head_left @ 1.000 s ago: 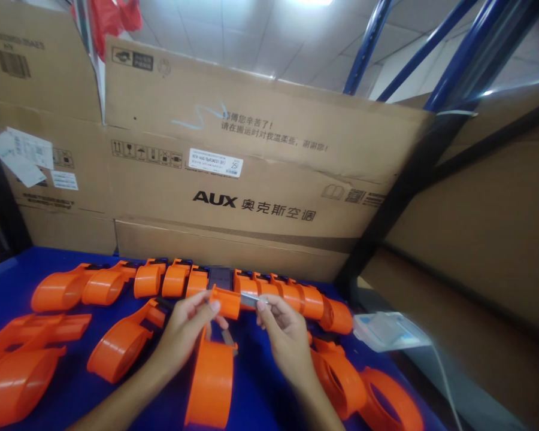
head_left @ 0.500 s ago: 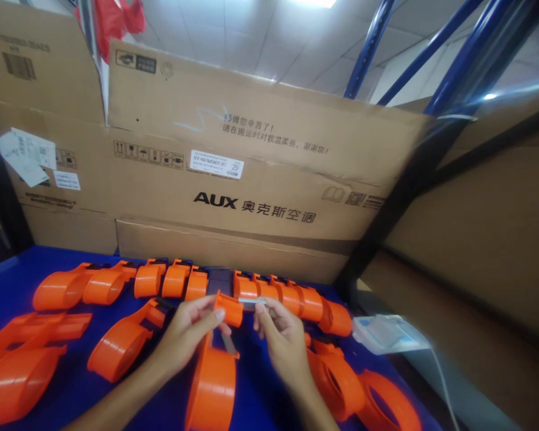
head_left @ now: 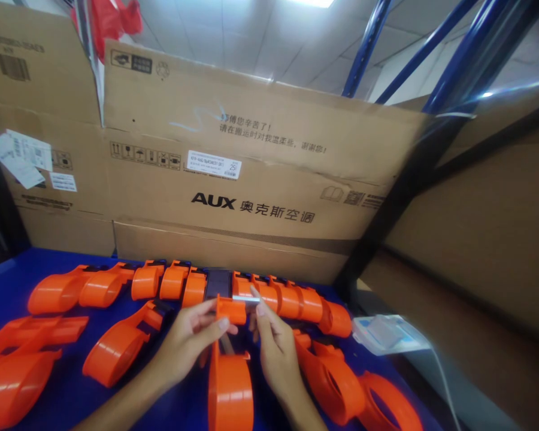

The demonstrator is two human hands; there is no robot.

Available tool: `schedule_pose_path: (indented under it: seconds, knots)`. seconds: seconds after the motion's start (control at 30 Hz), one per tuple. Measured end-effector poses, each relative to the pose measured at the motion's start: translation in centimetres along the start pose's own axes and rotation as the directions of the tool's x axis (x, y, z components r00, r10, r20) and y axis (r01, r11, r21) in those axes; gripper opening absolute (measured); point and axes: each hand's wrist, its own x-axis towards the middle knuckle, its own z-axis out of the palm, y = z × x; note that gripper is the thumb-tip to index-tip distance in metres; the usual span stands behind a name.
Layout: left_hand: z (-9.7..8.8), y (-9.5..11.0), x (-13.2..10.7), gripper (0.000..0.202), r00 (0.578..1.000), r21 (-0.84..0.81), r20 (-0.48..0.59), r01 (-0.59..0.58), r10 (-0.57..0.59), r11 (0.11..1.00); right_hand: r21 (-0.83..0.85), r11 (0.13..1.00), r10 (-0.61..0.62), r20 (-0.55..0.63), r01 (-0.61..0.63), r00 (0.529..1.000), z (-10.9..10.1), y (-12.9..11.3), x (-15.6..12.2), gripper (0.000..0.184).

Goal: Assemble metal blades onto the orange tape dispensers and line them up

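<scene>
An orange tape dispenser (head_left: 230,377) stands upright between my hands, above the blue table (head_left: 9,281). My left hand (head_left: 193,341) is closed round its upper end, thumb and fingers gripping the orange head piece (head_left: 232,310). My right hand (head_left: 273,344) pinches a thin silvery metal strip (head_left: 247,297) at the top of that head piece. More orange dispensers lie around: a row along the back (head_left: 175,281), one to the left of my left hand (head_left: 117,350), and some to the right of my right hand (head_left: 336,377).
Large AUX cardboard boxes (head_left: 251,173) stand as a wall behind the table. A dark flat block (head_left: 218,282) sits in the back row. A clear plastic box (head_left: 386,332) with a white cable rests at the right edge. Blue rack posts (head_left: 363,48) rise behind.
The dispenser has turned more upright between my hands and shifted slightly right. My right hand has straightened, its fingers rising to the metal strip at the top.
</scene>
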Motion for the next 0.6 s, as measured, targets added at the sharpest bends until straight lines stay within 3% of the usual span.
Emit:
schedule_pose_path:
  seconds: [0.23, 0.5, 0.6]
  knots:
    - [-0.1, -0.3, -0.1, 0.055, 0.998, 0.032, 0.024, 0.06, -0.061, 0.998, -0.159, 0.985, -0.053, 0.094, 0.067, 0.994, -0.2, -0.3, -1.3, 0.07]
    - [0.1, 0.9, 0.0, 0.042, 0.999, -0.002, 0.045, 0.014, -0.013, 1.0, -0.213, 0.962, -0.118, 0.232, 0.169, 0.966, -0.4, 0.1, -1.7, 0.069]
    - [-0.4, 1.5, 0.3, 0.036, 1.0, -0.051, -0.027, 0.005, -0.007, 0.999, -0.208, 0.96, -0.143, 0.22, 0.19, 0.965, -0.3, 0.4, -1.3, 0.064]
